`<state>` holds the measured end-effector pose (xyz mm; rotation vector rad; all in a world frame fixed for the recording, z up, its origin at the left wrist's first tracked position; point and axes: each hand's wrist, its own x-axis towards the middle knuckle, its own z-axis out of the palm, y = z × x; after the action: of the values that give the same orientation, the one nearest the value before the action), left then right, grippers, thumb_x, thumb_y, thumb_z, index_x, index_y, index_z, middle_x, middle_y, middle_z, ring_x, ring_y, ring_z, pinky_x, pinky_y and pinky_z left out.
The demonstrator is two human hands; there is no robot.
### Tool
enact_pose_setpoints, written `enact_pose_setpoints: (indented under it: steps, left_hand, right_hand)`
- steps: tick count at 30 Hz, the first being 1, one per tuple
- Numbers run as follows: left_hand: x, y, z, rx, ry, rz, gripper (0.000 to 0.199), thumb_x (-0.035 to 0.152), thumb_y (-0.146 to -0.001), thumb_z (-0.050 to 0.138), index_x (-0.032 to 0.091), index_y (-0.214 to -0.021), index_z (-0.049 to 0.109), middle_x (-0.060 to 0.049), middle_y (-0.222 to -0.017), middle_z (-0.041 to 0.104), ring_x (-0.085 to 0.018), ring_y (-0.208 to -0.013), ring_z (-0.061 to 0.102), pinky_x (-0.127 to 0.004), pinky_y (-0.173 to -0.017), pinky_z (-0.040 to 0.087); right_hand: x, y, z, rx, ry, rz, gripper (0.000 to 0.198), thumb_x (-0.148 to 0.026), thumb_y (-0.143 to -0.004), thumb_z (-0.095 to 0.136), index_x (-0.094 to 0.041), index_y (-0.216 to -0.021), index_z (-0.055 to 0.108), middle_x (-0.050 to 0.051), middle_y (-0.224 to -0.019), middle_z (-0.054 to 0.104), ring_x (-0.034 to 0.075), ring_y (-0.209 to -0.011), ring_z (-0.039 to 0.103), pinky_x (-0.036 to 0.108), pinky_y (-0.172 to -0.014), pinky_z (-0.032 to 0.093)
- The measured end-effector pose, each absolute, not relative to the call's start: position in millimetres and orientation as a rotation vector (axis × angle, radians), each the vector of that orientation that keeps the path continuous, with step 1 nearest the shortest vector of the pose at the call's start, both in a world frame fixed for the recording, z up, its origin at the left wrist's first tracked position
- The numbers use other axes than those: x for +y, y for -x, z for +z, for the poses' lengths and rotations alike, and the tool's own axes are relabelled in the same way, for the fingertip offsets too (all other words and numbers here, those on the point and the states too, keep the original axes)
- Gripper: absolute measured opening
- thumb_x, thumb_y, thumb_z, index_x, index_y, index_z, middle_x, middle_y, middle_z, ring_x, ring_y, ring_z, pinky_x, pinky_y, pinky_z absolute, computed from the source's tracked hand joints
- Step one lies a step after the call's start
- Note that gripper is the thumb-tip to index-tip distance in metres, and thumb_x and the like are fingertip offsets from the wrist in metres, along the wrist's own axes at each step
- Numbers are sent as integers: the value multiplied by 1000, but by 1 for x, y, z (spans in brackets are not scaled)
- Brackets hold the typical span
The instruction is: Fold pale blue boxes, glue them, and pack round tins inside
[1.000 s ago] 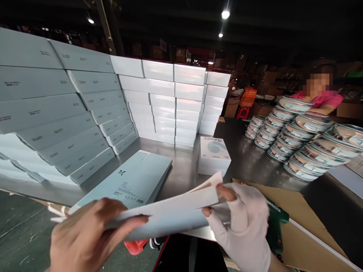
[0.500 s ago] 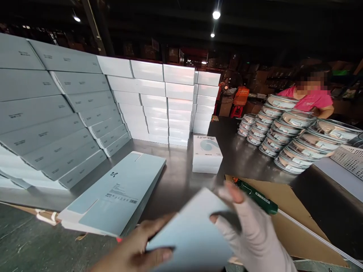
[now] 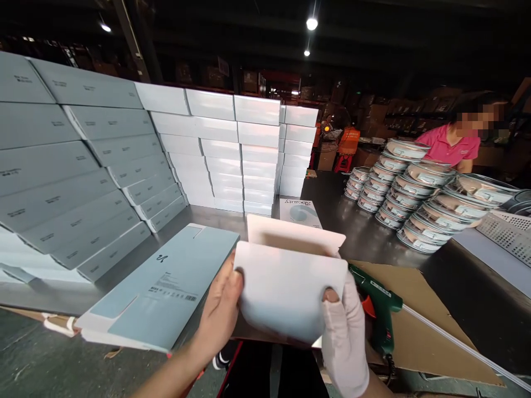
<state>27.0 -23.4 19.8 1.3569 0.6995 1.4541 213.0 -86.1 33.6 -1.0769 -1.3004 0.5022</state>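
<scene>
Between my hands is a pale blue-white cardboard box (image 3: 286, 293), its end facing me and a flap standing up behind the front panel. My bare left hand (image 3: 222, 301) grips its left side, thumb on the front panel. On the right side my right hand (image 3: 344, 326), in a white glove with bare fingertips, presses its thumb to the panel; its other fingers are hidden behind. Just right of that hand a green glue gun (image 3: 379, 304) with a white glue stick lies on brown cardboard (image 3: 440, 315). To the left lies a stack of flat printed box blanks (image 3: 166, 287).
Stacked white boxes (image 3: 215, 155) wall off the table's left and back. A small printed box (image 3: 299, 213) stands behind the held one. Several piles of clear round containers (image 3: 435, 204) stand at right, near a perforated white tray (image 3: 506, 235). A person in pink (image 3: 450, 145) is behind them.
The box has turned upright with its end toward me, and a flap now shows behind the front panel. My right hand has closed on its right side, uncovering more of the glue gun.
</scene>
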Motion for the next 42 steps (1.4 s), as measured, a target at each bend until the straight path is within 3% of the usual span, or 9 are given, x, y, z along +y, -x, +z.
enact_pose_setpoints:
  steps: [5,10,12,14,20,25,33,38,42]
  left_hand:
    - [-36,-22,45,798,-1485,1376,34,40,-91,67,37,-125,62,-2,-139,65,-30,-128,64,-38,-97,59]
    - [-44,13,55,933,-1936,1238,47,47,-70,88,45,-115,76,2,-120,77,-31,-112,73,-38,-94,62]
    - [-45,24,42,1086,-1899,1316,44,54,-75,83,45,-117,75,3,-125,76,-32,-117,71,-43,-106,56]
    - [-48,25,22,1151,-1859,1259,44,54,-76,81,43,-118,75,3,-128,76,-33,-123,68,-44,-111,52]
    - [-56,-8,-19,920,-1697,742,38,31,-74,78,30,-112,78,-4,-117,78,-25,-101,75,-28,-83,63]
    - [-60,-11,-18,907,-1643,838,39,29,-73,79,35,-112,77,-1,-118,76,-24,-102,72,-27,-84,60]
    - [-66,-7,-27,953,-1701,869,45,31,-75,82,38,-119,75,-2,-125,75,-27,-107,72,-30,-87,61]
    - [-70,-6,-29,978,-1711,822,48,32,-76,81,41,-122,73,-1,-133,71,-30,-118,70,-31,-89,61]
    - [-74,-2,-35,1025,-1718,786,49,35,-78,79,40,-126,72,-2,-141,68,-35,-134,60,-37,-99,57]
  right_hand:
    - [-87,-203,42,-1185,1043,474,65,-42,-106,47,-49,-161,15,-4,-170,31,21,-157,27,51,-129,18]
    - [-89,-271,45,-1498,1189,414,68,-69,-102,20,-42,-163,8,4,-164,43,23,-142,53,47,-112,48]
    - [-98,-333,40,-1660,1696,37,68,-62,-103,12,-29,-160,28,11,-157,51,25,-135,60,44,-108,52]
    - [-114,-400,31,-1623,2011,-125,49,-53,-95,46,-20,-125,68,19,-122,73,37,-116,69,55,-102,52]
    - [-152,-508,-6,-1732,2539,-189,10,-14,-76,66,-19,-71,73,11,-77,74,28,-74,70,41,-71,55]
    - [-146,-512,-25,-1788,2679,-226,17,-8,-92,58,-14,-80,69,4,-81,71,19,-77,65,36,-78,51]
    - [-144,-477,-14,-1378,2691,-74,31,-23,-95,48,-11,-117,66,28,-120,69,41,-106,67,52,-88,49]
    - [-115,-425,-34,-1099,2541,608,36,-53,-93,63,-22,-73,64,1,-58,65,19,-52,63,35,-59,53]
    - [-108,-414,-43,-798,2213,978,44,-57,-96,59,-18,-76,59,-8,-55,55,9,-44,52,24,-49,48]
